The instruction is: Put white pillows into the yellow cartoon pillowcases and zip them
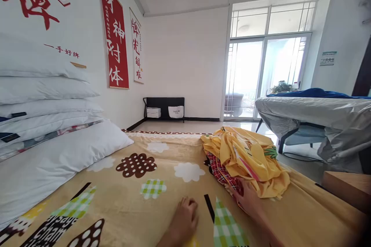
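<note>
- Head view, far left: a stack of white pillows [43, 96] rests against the wall; the lowest, largest pillow [58, 162] lies on the blanket.
- Wall above the stack: a red banner [115, 38] and a white banner [136, 48], both with characters, hang side by side.
- Bed surface: a tan blanket [139, 208] printed with brown, white and green-check cloud shapes covers the foreground.
- Lower centre: the left hand [184, 220] rests on the blanket, fingers curled under into a loose fist, holding nothing visible.
- Right of it: the right hand [249, 198] presses against the near edge of the crumpled yellow cloth [249, 154]; fingertips are hidden under the fabric, so a grasp cannot be confirmed.
- Cloth position: the yellow cloth lies in a heap on the right half of the blanket, with a red plaid fabric [222, 171] showing beneath its left edge.
- Background centre: a black low shelf [165, 104] stands against the far wall.
- Right: a table under a grey cover [313, 112] stands near the glass doors [266, 73].
</note>
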A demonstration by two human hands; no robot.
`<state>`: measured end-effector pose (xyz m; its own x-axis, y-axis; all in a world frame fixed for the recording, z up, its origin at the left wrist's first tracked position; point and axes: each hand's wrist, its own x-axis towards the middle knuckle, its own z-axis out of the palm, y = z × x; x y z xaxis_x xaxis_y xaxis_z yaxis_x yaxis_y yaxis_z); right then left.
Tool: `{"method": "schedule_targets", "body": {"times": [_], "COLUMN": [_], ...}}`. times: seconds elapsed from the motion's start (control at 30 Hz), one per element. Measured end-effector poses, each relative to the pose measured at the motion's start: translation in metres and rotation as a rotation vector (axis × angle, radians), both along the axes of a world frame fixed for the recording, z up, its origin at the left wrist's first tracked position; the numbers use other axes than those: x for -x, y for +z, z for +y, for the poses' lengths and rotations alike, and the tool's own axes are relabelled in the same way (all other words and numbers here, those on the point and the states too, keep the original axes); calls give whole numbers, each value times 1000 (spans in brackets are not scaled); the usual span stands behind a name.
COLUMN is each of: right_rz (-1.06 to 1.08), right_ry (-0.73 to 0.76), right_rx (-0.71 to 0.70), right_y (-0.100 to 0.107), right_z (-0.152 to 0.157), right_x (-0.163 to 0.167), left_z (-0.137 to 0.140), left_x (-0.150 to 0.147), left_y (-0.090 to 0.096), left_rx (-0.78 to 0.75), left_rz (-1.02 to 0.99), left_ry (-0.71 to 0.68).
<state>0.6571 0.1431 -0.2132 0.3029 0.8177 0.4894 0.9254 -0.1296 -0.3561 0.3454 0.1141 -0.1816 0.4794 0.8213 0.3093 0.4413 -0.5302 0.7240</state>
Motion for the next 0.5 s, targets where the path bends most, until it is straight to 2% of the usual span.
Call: {"method": "schedule_targets", "body": {"times": [0.07,0.13,0.2,0.3,0.37,0.43,0.5], "right_rz": [-111,-227,-349,-485,-486,-381,-188], "right_ry": [-74,-77,-84,-192,-205,-153,-94], "right_rx": [113,199,228,233,265,269,157], "right_y": [-7,-7,-1,15,27,39,52], "right_z": [4,1,-7,-22,-26,-21,-7], "right_x": [5,2,-14,-52,-72,-79,-72], "left_z": [0,0,1,1,1,1,0], "left_x": [3,8,13,16,16,14,12], "left_y": [-12,-13,-9,-4,-3,-4,-5], "left_rx": [23,78,120,139,134,116,86], "left_rz": [59,41,7,6,43,96,151], "left_ry": [-53,-69,-54,-52,-74,-83,-80]}}
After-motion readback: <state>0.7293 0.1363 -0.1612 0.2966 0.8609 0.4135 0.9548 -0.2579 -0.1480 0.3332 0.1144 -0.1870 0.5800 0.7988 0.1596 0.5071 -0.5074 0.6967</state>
